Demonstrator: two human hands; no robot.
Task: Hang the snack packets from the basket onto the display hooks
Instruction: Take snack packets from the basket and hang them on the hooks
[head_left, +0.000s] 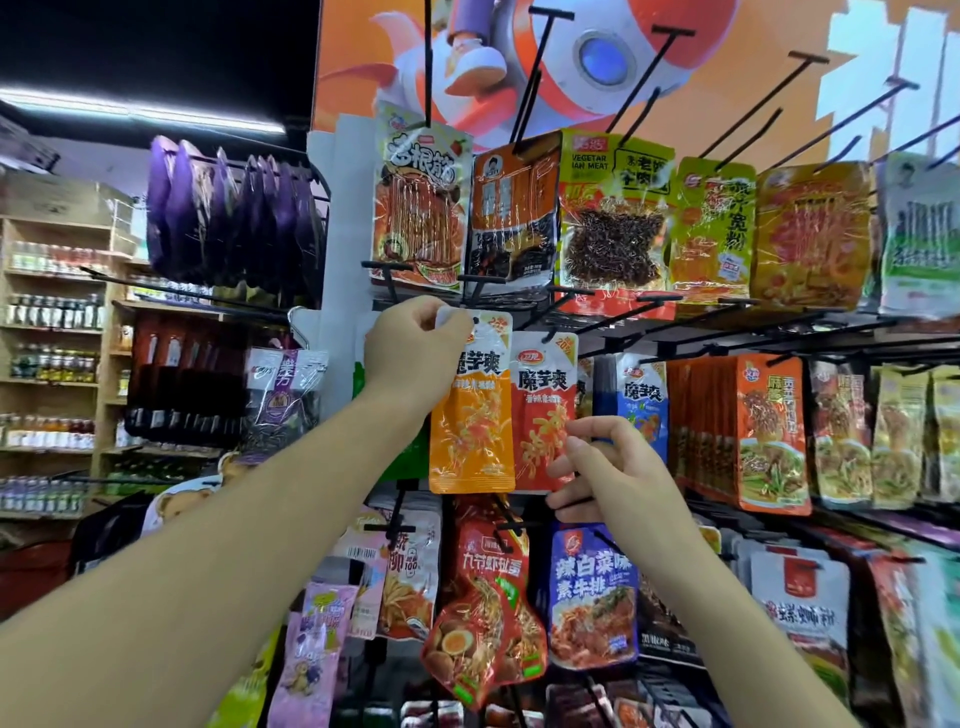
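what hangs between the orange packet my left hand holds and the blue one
A red snack packet hangs between the orange packet and the blue packet, seen in the head view.

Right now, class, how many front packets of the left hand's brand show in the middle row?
3: an orange packet pinched by the left hand, a red packet beside it, a blue packet further right. More may hang hidden behind.

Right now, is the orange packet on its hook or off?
Cannot tell. The left hand pinches the top of the orange packet, covering its hole; it hangs upright.
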